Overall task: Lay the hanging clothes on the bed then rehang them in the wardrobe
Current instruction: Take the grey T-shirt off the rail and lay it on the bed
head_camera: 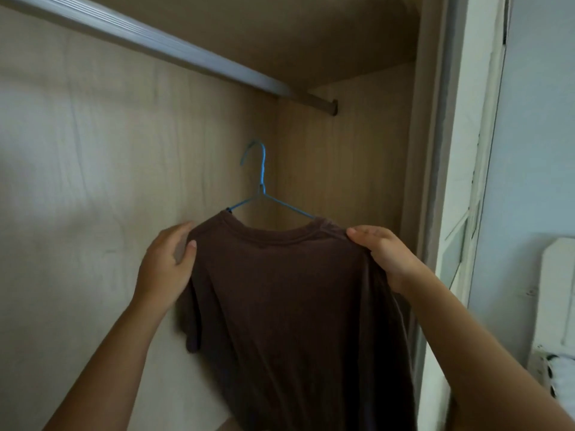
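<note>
A dark brown T-shirt [289, 306] hangs on a blue wire hanger [260, 181] in front of me, inside the wardrobe. My left hand [169, 262] grips its left shoulder. At the right shoulder, my right hand [384, 253] pinches the fabric. The hanger's hook is free in the air, well below the metal wardrobe rail [174, 48] that runs from upper left to the right side wall. The shirt's lower part runs out of the frame's bottom edge.
The wardrobe's pale wooden back panel [93, 166] fills the left. A sliding door frame [445, 181] stands at the right. Beyond it are a light wall and a white headboard [557, 290], with a patch of bedding at the lower right corner.
</note>
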